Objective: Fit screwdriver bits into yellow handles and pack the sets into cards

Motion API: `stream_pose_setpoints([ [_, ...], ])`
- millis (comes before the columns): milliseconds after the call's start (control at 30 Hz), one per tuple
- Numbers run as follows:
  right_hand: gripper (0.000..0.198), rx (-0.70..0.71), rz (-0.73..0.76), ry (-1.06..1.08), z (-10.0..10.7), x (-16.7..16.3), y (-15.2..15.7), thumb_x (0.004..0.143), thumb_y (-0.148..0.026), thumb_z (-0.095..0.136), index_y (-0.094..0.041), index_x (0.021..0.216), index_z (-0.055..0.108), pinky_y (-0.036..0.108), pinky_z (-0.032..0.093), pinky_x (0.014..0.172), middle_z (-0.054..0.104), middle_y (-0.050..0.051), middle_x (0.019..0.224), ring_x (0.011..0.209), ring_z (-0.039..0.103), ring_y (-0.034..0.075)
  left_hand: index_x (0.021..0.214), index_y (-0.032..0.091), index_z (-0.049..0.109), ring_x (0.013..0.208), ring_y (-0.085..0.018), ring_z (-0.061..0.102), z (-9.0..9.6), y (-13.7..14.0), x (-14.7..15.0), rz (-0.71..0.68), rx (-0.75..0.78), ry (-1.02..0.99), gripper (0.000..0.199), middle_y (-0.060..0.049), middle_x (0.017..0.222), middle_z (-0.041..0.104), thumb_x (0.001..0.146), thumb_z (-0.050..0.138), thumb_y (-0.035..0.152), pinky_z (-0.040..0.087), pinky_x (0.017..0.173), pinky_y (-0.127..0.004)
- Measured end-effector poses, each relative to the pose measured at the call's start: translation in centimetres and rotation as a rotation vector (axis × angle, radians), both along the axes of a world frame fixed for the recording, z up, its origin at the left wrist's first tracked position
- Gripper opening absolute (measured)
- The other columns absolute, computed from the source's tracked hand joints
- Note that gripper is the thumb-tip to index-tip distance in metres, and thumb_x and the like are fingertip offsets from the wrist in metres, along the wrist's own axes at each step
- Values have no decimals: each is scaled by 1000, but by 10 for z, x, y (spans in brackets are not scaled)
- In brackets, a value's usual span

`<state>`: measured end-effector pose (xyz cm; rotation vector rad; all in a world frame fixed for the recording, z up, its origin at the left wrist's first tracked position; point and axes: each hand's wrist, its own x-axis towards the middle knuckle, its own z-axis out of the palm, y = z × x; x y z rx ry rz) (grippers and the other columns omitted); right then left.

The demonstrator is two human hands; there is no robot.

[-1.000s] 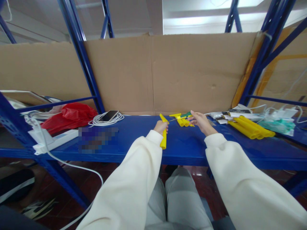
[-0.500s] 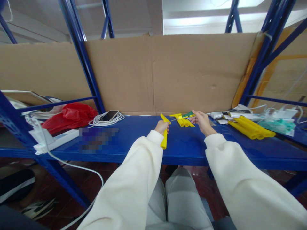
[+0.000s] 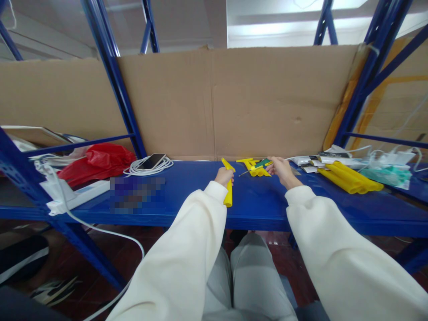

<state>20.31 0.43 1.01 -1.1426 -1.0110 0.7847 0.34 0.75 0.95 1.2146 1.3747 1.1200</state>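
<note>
My left hand [image 3: 223,176] is closed around a yellow T-shaped piece with a tubular handle [image 3: 228,196]. Its slanted crosspiece shows above my fingers, and the open tube end points down toward me. In my right hand [image 3: 280,170] is a screwdriver [image 3: 260,165] with a green and yellow handle, gripped in the fingertips. The metal shaft points left toward the yellow piece, with a small gap between its tip and my left hand. Behind the screwdriver, several similar yellow pieces [image 3: 245,160] lie on the blue shelf, partly hidden by it.
Several yellow tubes [image 3: 351,177] lie on the right beside silver packets [image 3: 329,158] and a greenish plastic bag [image 3: 386,175]. At left are a phone [image 3: 153,162] on a coiled white cable [image 3: 133,170], a red bag [image 3: 100,162] and a white power strip [image 3: 88,192]. Cardboard [image 3: 267,102] stands behind.
The screwdriver tip has drawn away from the yellow piece and dipped lower to its right. My left hand has shifted slightly left with the piece.
</note>
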Motion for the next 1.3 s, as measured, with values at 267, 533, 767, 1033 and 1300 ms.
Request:
stream_pose_setpoints([
  [267,14,-245,221,-244,0,-9,-10,86,-18,60,-17,73,57,16,35,34,66,5,51,34,50,8,81,12,59,37,-8,41,2,-4,2,6,14,-33,11,6,49,42,81,53,4,35,42,-21],
  [533,18,-283,383,-549,-14,-3,0,80,-23,69,-16,69,58,16,27,31,64,2,49,32,41,5,84,10,60,37,-8,39,3,-6,2,-4,14,-26,15,6,50,42,83,48,2,33,41,-21],
  [767,18,-298,330,-716,-13,-2,2,83,-18,60,-16,65,57,19,30,37,61,0,49,36,40,7,88,10,61,37,-8,40,2,-5,2,-7,15,-2,15,6,51,43,82,49,2,35,42,-20],
  [1033,21,-156,-75,-969,-10,13,12,78,-13,51,-16,61,63,22,43,55,63,3,53,53,58,14,87,9,60,37,-8,41,0,-4,2,-3,36,-8,14,6,51,43,82,48,3,34,40,-20],
  [1300,29,-280,-471,-1004,-11,33,16,81,-17,49,-13,96,74,31,50,81,74,18,98,97,69,28,117,9,56,43,-8,49,-1,2,-1,59,89,60,36,1,68,57,82,49,5,41,42,-19],
])
